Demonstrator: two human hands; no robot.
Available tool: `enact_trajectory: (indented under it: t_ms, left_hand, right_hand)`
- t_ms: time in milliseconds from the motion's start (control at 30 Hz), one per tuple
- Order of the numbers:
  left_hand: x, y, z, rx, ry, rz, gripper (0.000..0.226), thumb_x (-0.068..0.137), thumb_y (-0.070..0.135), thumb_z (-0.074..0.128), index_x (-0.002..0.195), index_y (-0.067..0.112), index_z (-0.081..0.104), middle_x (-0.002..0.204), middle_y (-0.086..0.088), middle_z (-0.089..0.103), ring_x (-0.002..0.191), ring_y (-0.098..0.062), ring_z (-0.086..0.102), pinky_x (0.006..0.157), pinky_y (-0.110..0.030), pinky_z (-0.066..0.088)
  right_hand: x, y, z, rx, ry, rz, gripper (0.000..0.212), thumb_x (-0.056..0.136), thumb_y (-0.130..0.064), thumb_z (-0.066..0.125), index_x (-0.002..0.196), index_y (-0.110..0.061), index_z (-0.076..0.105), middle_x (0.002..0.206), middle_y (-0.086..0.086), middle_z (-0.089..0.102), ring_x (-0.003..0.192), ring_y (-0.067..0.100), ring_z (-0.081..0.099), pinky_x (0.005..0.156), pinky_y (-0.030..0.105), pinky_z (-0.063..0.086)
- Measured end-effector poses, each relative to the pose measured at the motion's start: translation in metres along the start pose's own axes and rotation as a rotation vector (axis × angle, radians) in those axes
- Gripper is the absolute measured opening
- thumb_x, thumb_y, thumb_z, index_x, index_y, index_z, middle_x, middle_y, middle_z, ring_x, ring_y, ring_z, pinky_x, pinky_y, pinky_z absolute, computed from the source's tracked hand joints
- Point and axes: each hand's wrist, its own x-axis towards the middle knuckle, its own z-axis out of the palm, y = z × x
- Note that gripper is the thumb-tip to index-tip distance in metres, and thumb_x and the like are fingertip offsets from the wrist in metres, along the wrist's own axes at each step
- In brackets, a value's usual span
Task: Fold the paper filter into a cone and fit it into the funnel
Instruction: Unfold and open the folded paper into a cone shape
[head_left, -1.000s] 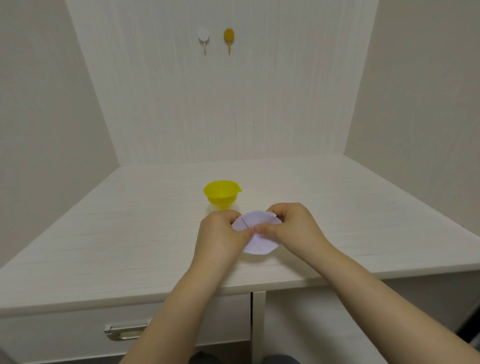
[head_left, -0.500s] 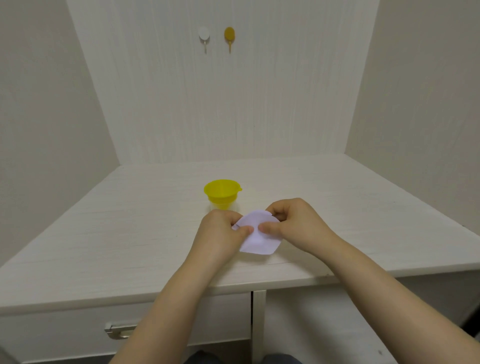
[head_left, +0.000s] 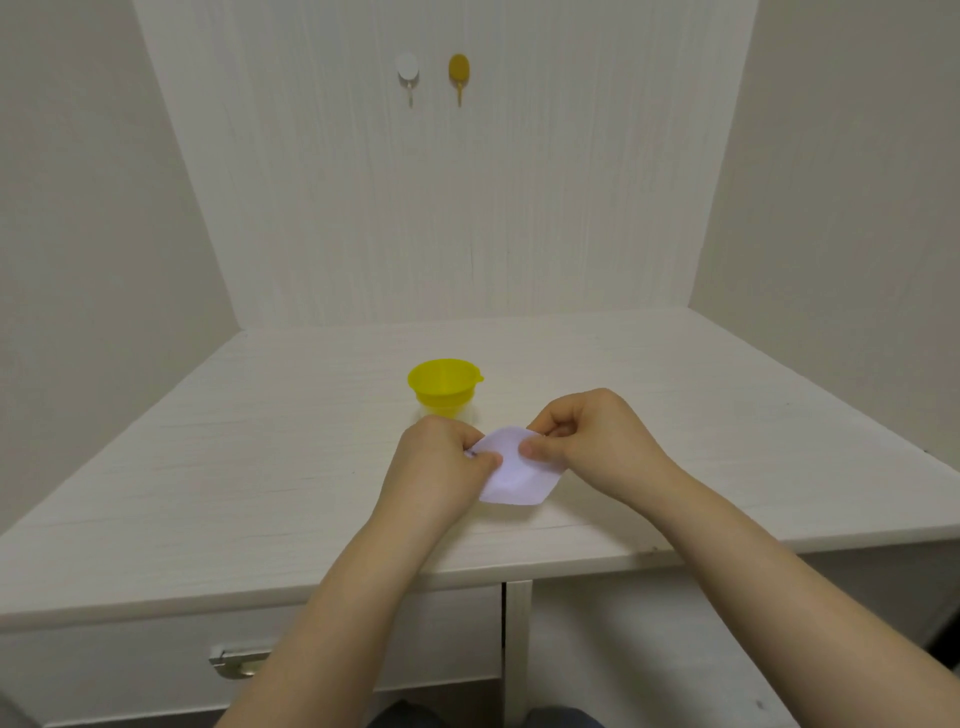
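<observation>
Paper: white filter (head_left: 511, 470) sat pinched between our two hands, just above the bench (head_left: 260, 467) near its front edge.
Change: a second earlier it had shown as a rounder disc with a crease line; now we saw a narrower, folded shape with a blunt lower corner.
Left hand (head_left: 441, 467): our grip was closed on the filter's left edge, thumb pressed on top.
Right hand (head_left: 587, 441): our grip was closed on the upper right edge, thumb flat on the paper.
Funnel (head_left: 444, 387): yellow, upright on the bench just beyond our hands, untouched and holding nothing.
Meaning: we judged the folding well along, the cone not yet opened, the fitting still ahead.
</observation>
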Motion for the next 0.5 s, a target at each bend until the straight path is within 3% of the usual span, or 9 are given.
enact_trajectory:
  t_ms: [133, 200, 267, 400, 500]
  left_hand:
    - [0.002, 0.0, 0.001, -0.032, -0.005, -0.022, 0.013, 0.075, 0.011, 0.062, 0.063, 0.006, 0.064, 0.062, -0.012, 0.051, 0.06, -0.025, 0.045, 0.05, -0.026, 0.032]
    - [0.002, 0.002, 0.0, -0.142, -0.03, -0.067, 0.007, 0.066, 0.014, 0.066, 0.067, 0.007, 0.064, 0.067, -0.013, 0.056, 0.063, -0.025, 0.051, 0.057, -0.032, 0.046]
    - [0.003, 0.003, -0.003, -0.269, -0.083, -0.126, 0.028, 0.053, 0.016, 0.061, 0.078, 0.003, 0.066, 0.073, -0.014, 0.059, 0.067, -0.025, 0.056, 0.069, -0.043, 0.054]
    - [0.007, 0.0, -0.003, -0.151, -0.058, -0.095, 0.011, 0.054, 0.016, 0.063, 0.062, 0.019, 0.057, 0.07, -0.009, 0.056, 0.066, -0.024, 0.051, 0.059, -0.028, 0.042]
    - [0.01, -0.002, 0.0, 0.039, -0.052, -0.03, 0.018, 0.062, 0.014, 0.063, 0.053, 0.017, 0.047, 0.053, -0.002, 0.045, 0.054, -0.02, 0.041, 0.044, -0.018, 0.031]
  right_hand:
    - [-0.001, 0.001, 0.003, -0.018, 0.072, -0.028, 0.026, 0.072, -0.007, 0.068, 0.055, -0.026, 0.064, 0.061, 0.002, 0.066, 0.059, 0.011, 0.057, 0.057, 0.022, 0.044]
    - [-0.002, 0.001, 0.005, 0.0, 0.092, -0.037, 0.024, 0.072, -0.008, 0.068, 0.056, -0.025, 0.064, 0.061, 0.003, 0.064, 0.06, 0.012, 0.056, 0.058, 0.023, 0.043]
    - [-0.002, 0.0, 0.007, 0.008, 0.098, -0.054, 0.027, 0.073, -0.008, 0.067, 0.055, -0.027, 0.062, 0.059, 0.001, 0.063, 0.059, 0.012, 0.055, 0.058, 0.023, 0.043]
    - [-0.004, -0.004, 0.011, -0.063, 0.061, -0.122, 0.016, 0.073, -0.005, 0.062, 0.066, -0.018, 0.068, 0.068, 0.006, 0.068, 0.065, 0.019, 0.059, 0.063, 0.028, 0.048]
    - [-0.004, -0.005, 0.013, -0.147, 0.052, -0.155, 0.013, 0.073, -0.006, 0.059, 0.071, -0.013, 0.07, 0.075, 0.009, 0.072, 0.074, 0.024, 0.064, 0.065, 0.032, 0.05]
